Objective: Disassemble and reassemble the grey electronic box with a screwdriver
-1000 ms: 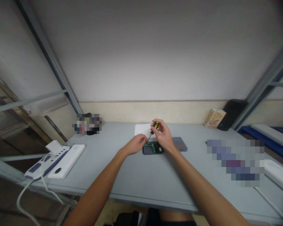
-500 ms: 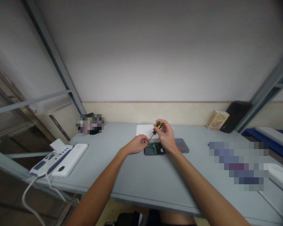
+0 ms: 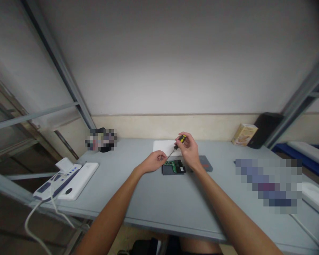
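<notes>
My right hand (image 3: 190, 150) is closed round the yellow and black handle of a screwdriver (image 3: 182, 139). Its thin shaft slants down and left, with the tip at the fingertips of my left hand (image 3: 154, 161). That hand's thumb and fingers are pinched together; whatever they hold there is too small to make out. Just below and to the right lies an opened dark grey device (image 3: 168, 171), with a green circuit board (image 3: 170, 163) and a black part exposed. Partly behind my right wrist, a flat grey cover (image 3: 206, 163) with a reddish mark rests on the desk.
White paper (image 3: 159, 145) lies behind the hands on the grey desk (image 3: 149, 198). A power strip (image 3: 49, 186) with cables and a white slab (image 3: 79, 180) are at left. A yellowish box (image 3: 245, 134) and a black case (image 3: 266, 129) stand at back right. Metal frame posts flank the desk.
My right hand has moved slightly up and right with the screwdriver, whose tip has lifted a little off the board. My left fingers have shifted slightly left, staying by the tip.
</notes>
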{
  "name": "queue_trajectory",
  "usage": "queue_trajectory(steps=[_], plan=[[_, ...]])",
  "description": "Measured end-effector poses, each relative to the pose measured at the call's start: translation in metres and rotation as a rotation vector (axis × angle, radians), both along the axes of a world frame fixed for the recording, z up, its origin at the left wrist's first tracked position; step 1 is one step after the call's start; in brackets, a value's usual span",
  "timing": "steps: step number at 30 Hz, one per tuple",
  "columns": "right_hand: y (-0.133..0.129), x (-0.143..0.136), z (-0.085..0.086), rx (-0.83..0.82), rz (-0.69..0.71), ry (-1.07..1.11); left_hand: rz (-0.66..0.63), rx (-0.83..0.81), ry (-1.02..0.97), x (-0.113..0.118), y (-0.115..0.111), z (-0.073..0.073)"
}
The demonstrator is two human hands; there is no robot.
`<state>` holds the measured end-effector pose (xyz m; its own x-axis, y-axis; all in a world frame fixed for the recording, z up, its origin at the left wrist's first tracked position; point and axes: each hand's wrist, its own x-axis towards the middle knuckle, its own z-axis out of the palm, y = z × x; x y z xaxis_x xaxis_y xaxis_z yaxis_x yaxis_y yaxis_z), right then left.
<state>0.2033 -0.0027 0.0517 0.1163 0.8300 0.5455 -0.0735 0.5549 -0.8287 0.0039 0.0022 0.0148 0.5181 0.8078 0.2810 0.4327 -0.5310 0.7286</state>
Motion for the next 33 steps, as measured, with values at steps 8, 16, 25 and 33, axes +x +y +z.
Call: queue_trajectory(steps=[8,16,25,33], plan=[[-0.0002,-0.0025,-0.0047,-0.023,0.035,-0.109,-0.008,-0.032,-0.015,-0.0012,0.0021,-0.0055],[-0.0017,-0.0040,-0.0042,-0.036,0.024,-0.141,-0.019,-0.047,-0.006,-0.0015,0.0004,-0.0033],[-0.0030,-0.0053,-0.0036,-0.036,0.044,-0.136,-0.008,-0.034,0.050,0.0005,-0.0021,0.0028],[-0.0047,-0.0056,-0.0023,-0.038,0.027,-0.153,-0.005,-0.020,0.054,0.0002,-0.0031,0.0030]])
